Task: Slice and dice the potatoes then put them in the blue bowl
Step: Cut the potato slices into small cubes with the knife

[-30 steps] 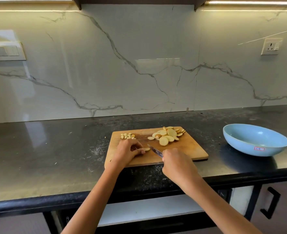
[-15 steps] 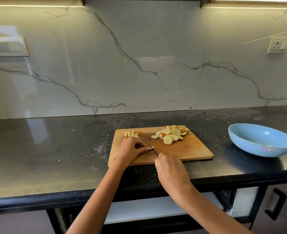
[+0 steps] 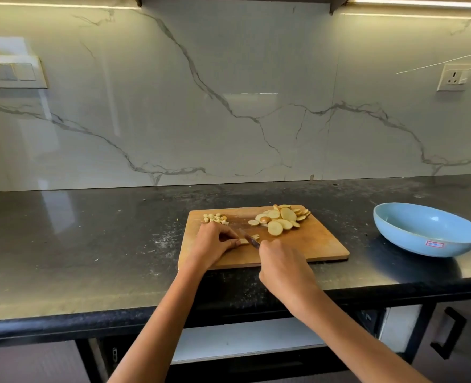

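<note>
A wooden cutting board (image 3: 317, 246) lies on the dark counter. Round potato slices (image 3: 281, 218) are heaped at its far right, and a small pile of diced potato (image 3: 215, 218) sits at its far left corner. My left hand (image 3: 215, 244) pinches a potato slice strip (image 3: 244, 241) against the board. My right hand (image 3: 282, 265) grips a small knife (image 3: 249, 237), whose blade crosses that strip. A cut piece (image 3: 255, 236) lies just right of the blade. The blue bowl (image 3: 425, 230) stands empty to the right of the board.
The black counter (image 3: 90, 244) runs left and right, dusted with pale specks. A marble backsplash rises behind it, with a socket (image 3: 454, 77) at the right and a switch panel (image 3: 10, 71) at the left. A cabinet handle (image 3: 447, 331) sits below at the right.
The view has drifted slightly. My right hand moved left with the knife, and the blade now cuts across the strip held by my left hand.
</note>
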The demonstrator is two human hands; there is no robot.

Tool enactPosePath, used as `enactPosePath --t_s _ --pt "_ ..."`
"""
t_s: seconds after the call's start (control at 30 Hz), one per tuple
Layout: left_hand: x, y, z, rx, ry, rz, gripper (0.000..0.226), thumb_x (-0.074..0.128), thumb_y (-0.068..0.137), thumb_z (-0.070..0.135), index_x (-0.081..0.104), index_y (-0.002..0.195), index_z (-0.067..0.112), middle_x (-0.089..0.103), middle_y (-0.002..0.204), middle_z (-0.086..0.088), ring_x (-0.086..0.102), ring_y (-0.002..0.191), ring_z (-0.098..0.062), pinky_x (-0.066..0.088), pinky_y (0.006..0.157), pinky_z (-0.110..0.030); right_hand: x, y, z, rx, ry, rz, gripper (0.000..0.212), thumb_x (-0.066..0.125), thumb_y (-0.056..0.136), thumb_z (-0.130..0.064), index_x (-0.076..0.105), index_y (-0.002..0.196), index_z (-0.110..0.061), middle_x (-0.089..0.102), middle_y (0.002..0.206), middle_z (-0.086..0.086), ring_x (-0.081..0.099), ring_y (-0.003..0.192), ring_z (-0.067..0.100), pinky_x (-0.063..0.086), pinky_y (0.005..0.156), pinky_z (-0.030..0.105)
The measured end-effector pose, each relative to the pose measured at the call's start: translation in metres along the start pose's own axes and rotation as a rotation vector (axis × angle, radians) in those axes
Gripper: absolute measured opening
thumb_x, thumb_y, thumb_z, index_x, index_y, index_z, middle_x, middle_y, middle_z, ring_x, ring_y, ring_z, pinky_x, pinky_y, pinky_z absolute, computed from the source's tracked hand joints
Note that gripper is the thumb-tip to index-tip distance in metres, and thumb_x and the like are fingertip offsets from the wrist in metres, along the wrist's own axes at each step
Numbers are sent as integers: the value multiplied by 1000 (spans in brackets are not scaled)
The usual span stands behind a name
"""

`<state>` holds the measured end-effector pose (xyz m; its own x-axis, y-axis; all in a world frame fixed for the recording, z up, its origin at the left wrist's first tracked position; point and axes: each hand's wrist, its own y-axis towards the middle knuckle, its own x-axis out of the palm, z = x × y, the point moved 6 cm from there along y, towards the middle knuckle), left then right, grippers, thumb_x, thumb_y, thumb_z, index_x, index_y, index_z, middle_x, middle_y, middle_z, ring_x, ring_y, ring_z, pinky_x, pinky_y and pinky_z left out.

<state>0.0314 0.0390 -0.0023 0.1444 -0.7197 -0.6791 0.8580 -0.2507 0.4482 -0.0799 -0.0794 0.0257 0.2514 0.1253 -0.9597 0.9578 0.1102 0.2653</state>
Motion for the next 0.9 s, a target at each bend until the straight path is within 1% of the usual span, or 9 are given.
enactPosePath --t_s 0.1,0.23,0.37,0.47,0.6,0.67,0.73,0.77,0.9 --pt "0 0 0 8 -19 -4 7 74 77 14 75 83 14 73 86 2 63 81 -7 50 78 -19 5 2 -8 -18 -24 -22 19 45 96 -5 57 110 -8 62 102 9 62 88 21 42 63 26" --pt "0 0 1 14 -7 0 6 75 77 14 75 83 13 72 84 1 64 79 -7 50 76 -18 7 4 -15 -37 -24 -34 20 46 96 -6 57 112 -6 63 106 10 62 90 21 40 64 25" --pt "0 0 1 1 -4 -4 7 75 77 15 75 83 13 72 83 1 64 79 -8 51 76 -21 8 -9 -11 -61 -37 -18 18 45 96 -4 56 109 -7 60 104 9 59 83 20 40 64 25" --pt "1 0 1 7 -6 -6 7 75 76 15 75 82 13 72 82 1 64 77 -8 51 76 -22 9 -17 -10 -56 -54 8 20 42 96 0 55 110 -6 59 105 9 61 90 21 42 65 26" --pt "-1 -2 3 9 1 -10 7 75 77 16 75 83 12 72 84 0 63 79 -9 50 76 -21 8 -7 -7 -37 -84 20 20 45 96 -3 57 112 -6 60 106 8 62 90 20 41 64 25" --pt "-2 -4 4 7 -11 -4 6 74 77 16 75 83 12 73 85 0 63 79 -8 48 75 -17 5 -3 -2 -11 -58 12 21 45 96 -4 57 112 -7 61 105 8 62 90 20 43 65 25" --pt "-5 -4 2 -7 -19 30 5 73 79 14 75 83 11 72 85 0 62 78 -7 43 69 -6 0 -2 1 6 -29 13 22 44 97 -6 57 114 -8 61 105 8 62 90 19 45 68 26" --pt "-7 -4 2 -16 -17 49 5 72 79 12 75 82 10 72 84 -1 61 77 -7 41 67 -4 -2 -2 1 9 -12 19 22 45 97 -7 57 115 -8 62 105 8 62 90 19 46 69 26" --pt "-10 -6 2 -41 -4 77 6 73 77 8 75 82 7 72 83 -3 58 73 -5 38 63 -1 -3 2 -10 -20 6 8 23 48 95 -8 57 116 -8 63 104 8 63 88 19 44 66 25"
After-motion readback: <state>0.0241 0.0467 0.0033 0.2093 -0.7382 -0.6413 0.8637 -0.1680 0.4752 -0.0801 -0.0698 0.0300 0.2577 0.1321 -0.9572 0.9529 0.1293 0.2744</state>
